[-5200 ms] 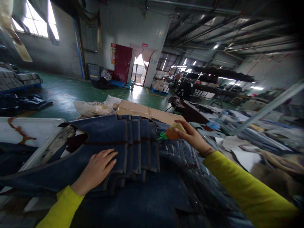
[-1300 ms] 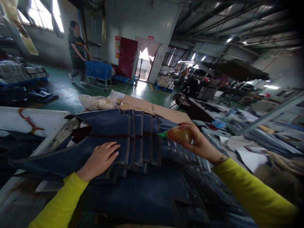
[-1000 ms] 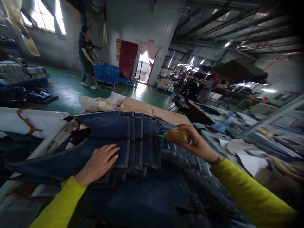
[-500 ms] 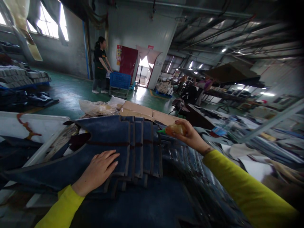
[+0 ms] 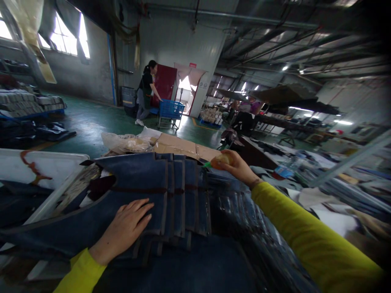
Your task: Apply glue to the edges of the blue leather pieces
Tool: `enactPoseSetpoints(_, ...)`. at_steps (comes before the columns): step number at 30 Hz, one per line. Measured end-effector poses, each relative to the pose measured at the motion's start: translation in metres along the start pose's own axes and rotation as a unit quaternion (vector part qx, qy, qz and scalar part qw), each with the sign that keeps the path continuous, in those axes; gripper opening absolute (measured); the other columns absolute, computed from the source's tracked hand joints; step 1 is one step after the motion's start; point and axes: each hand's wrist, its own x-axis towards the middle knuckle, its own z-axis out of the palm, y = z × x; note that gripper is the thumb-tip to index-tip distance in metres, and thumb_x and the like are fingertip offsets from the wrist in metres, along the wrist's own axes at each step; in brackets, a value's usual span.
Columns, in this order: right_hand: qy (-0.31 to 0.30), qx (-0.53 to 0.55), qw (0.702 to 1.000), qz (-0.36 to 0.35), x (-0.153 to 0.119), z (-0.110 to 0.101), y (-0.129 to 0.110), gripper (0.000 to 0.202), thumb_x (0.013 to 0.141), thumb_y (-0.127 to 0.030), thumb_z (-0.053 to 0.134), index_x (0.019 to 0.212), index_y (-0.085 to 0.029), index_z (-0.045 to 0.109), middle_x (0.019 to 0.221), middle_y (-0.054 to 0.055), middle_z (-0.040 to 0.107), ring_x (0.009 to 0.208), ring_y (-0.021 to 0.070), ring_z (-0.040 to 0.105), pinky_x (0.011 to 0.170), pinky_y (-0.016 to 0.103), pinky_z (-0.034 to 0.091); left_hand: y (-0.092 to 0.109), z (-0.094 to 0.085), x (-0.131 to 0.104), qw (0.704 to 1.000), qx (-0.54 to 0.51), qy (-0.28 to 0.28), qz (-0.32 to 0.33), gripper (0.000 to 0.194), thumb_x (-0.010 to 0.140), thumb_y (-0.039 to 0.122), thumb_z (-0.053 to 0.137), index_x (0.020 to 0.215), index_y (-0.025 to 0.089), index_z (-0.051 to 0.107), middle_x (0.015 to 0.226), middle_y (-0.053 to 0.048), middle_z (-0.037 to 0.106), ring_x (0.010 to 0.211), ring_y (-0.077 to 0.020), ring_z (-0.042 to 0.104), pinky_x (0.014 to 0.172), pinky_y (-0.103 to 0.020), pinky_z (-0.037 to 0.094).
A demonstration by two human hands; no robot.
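Observation:
Flat on a fanned stack of dark blue leather-like pieces [image 5: 143,171] lies my left hand [image 5: 126,224], its fingers stretched out. The pieces overlap, with greyish strips along their right edges and a dark brown band across them. My right hand [image 5: 235,165] is wrapped round a small squeeze bottle [image 5: 220,160] with amber contents and a green nozzle. The nozzle points left, at the far right corner of the top pieces; whether it touches them I cannot tell. To the right of the stack, more dark pieces [image 5: 244,211] lie in a row with shiny, wet-looking edges.
Behind the stack are a cardboard sheet [image 5: 180,144] and a clear plastic bag [image 5: 128,142]. A white bin [image 5: 58,156] stands at left. A plastic bottle [image 5: 284,169] lies among scraps at right. Farther off, a person [image 5: 146,91] pushes a blue cart [image 5: 171,110].
My right hand has moved slightly left with the squeeze bottle, toward the stack's far corner. My left hand stays in place. The person with the cart has moved right.

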Motion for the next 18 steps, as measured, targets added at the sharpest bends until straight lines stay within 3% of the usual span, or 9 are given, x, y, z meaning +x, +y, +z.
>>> enactPoseSetpoints(9, 0.017, 0.043, 0.996, 0.072, 0.009, 0.004, 0.003, 0.054, 0.07, -0.051, 0.063, 0.115, -0.023, 0.053, 0.105, 0.007, 0.059, 0.096, 0.026, 0.057, 0.086, 0.043, 0.047, 0.001, -0.003, 0.0, 1.0, 0.002, -0.001, 0.001, 0.041, 0.092, 0.046, 0.031, 0.126, 0.033, 0.048, 0.133, -0.001, 0.047, 0.121, -0.0206, 0.043, 0.097, -0.039, 0.037)
enactPoseSetpoints(14, -0.02, 0.066, 0.993, 0.096, -0.004, -0.012, -0.005, 0.053, 0.074, -0.052, 0.06, 0.117, -0.023, 0.052, 0.104, 0.006, 0.062, 0.096, 0.0258, 0.059, 0.084, 0.041, 0.049, 0.002, -0.004, 0.0, 1.0, 0.0, -0.015, -0.011, 0.041, 0.092, 0.048, 0.03, 0.127, 0.034, 0.046, 0.135, 0.0, 0.046, 0.122, -0.0208, 0.042, 0.097, -0.041, 0.036)
enactPoseSetpoints(18, -0.052, 0.031, 0.995, 0.076, -0.016, -0.028, -0.015, 0.046, 0.077, -0.052, 0.057, 0.116, -0.027, 0.056, 0.11, 0.003, 0.062, 0.104, 0.0267, 0.056, 0.089, 0.041, 0.047, 0.003, -0.004, 0.0, 1.0, -0.002, -0.014, -0.014, 0.041, 0.091, 0.048, 0.031, 0.127, 0.035, 0.047, 0.135, 0.0, 0.046, 0.122, -0.0207, 0.042, 0.098, -0.041, 0.036)
